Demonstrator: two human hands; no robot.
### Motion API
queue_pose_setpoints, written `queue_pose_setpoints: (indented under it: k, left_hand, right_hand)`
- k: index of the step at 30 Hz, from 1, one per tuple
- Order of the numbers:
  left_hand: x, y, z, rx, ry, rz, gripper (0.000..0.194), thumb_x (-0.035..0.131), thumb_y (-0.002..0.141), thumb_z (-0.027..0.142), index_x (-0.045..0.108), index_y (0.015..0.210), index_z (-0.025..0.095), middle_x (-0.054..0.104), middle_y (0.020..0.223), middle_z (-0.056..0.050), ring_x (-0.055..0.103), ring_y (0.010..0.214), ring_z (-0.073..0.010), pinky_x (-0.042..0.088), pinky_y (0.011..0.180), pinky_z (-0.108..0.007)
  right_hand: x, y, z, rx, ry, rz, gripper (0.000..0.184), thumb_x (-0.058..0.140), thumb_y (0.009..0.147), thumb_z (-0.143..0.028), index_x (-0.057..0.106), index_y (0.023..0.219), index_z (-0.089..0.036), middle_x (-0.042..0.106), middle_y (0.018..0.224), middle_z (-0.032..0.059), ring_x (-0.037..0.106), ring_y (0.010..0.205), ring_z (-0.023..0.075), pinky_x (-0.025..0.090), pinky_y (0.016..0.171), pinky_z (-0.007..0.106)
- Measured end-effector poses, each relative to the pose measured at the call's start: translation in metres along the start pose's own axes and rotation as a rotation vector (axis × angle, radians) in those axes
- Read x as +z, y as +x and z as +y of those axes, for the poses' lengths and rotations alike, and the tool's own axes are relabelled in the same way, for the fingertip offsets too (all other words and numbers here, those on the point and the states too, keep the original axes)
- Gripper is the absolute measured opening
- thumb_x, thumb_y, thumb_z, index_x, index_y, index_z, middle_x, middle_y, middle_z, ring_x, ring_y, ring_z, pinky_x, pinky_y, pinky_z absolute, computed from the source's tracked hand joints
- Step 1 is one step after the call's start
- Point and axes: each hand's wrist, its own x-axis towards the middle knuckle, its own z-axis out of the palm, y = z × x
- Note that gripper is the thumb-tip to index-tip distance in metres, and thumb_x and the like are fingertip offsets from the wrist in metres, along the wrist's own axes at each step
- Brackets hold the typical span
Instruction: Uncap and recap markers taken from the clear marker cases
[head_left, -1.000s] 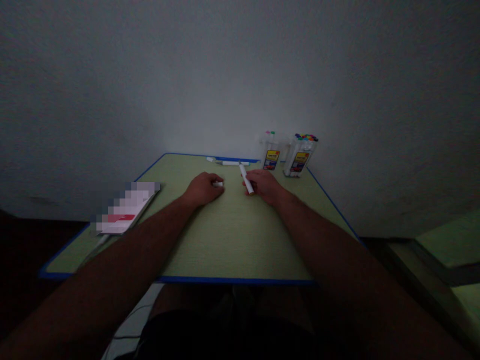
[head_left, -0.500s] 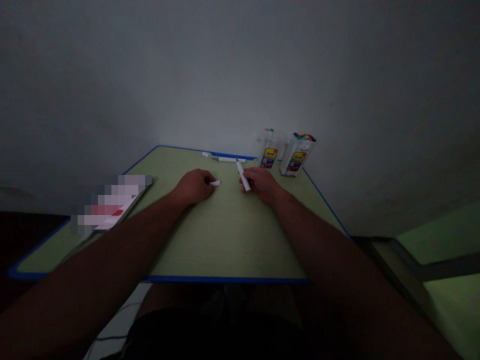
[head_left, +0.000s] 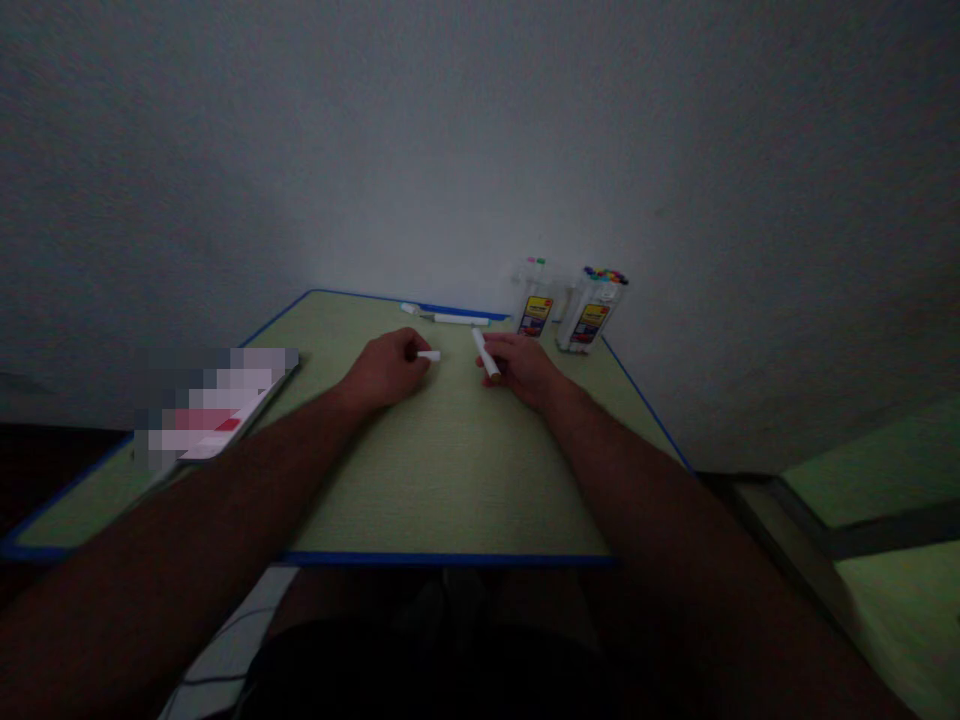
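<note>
1. Since the earlier frame, the left hand (head_left: 386,366) drew the marker cap (head_left: 428,355) slightly leftward.
2. The right hand (head_left: 523,366) gripped the white marker (head_left: 485,354) above the green desk (head_left: 450,470).
3. Risk: the exposed tip could stain the desk, or the pinched cap could slip and roll away.

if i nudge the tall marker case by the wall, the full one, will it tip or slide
The full marker case stands tall and narrow, so it would likely tip. Packed with markers, it is probably top-heavy. The half-empty case close beside it might get knocked.

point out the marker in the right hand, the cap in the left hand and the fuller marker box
marker (head_left: 484,354), head view, white barrel
cap (head_left: 429,355), head view, its middle
fuller marker box (head_left: 589,315), head view, front label
</note>
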Motion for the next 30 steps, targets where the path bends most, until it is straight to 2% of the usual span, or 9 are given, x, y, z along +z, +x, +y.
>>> queue_pose_setpoints:
  k: [5,11,30]
  left_hand:
    - [-0.0004,-0.0014,0.0028,0.046,-0.151,0.081,0.022,0.065,0.074,0.034,0.069,0.089,0.018,0.066,0.078,-0.004,0.057,0.068,-0.0170,0.044,0.068,-0.032]
    - [-0.0015,-0.0036,0.0076,0.043,-0.188,0.179,0.018,0.069,0.070,0.029,0.068,0.085,0.018,0.066,0.075,-0.001,0.056,0.065,-0.0148,0.044,0.067,-0.030]
    - [-0.0005,-0.0052,0.0081,0.067,-0.168,0.199,0.014,0.067,0.073,0.029,0.066,0.084,0.019,0.066,0.075,-0.002,0.056,0.066,-0.0151,0.045,0.068,-0.031]
  right_hand:
    - [0.0000,-0.0005,0.0002,-0.009,-0.007,-0.021,0.016,0.058,0.084,-0.008,0.064,0.098,-0.013,0.066,0.069,0.0027,0.061,0.058,0.0132,0.054,0.048,0.025]
    - [0.0002,0.0009,0.0006,-0.015,-0.011,-0.022,0.016,0.058,0.083,-0.008,0.064,0.097,-0.014,0.065,0.068,0.0015,0.061,0.058,0.0130,0.054,0.049,0.026]
    - [0.0001,0.0021,0.0023,-0.021,-0.041,-0.036,0.016,0.057,0.082,-0.008,0.063,0.097,-0.014,0.064,0.067,0.0013,0.060,0.057,0.0122,0.053,0.050,0.025]
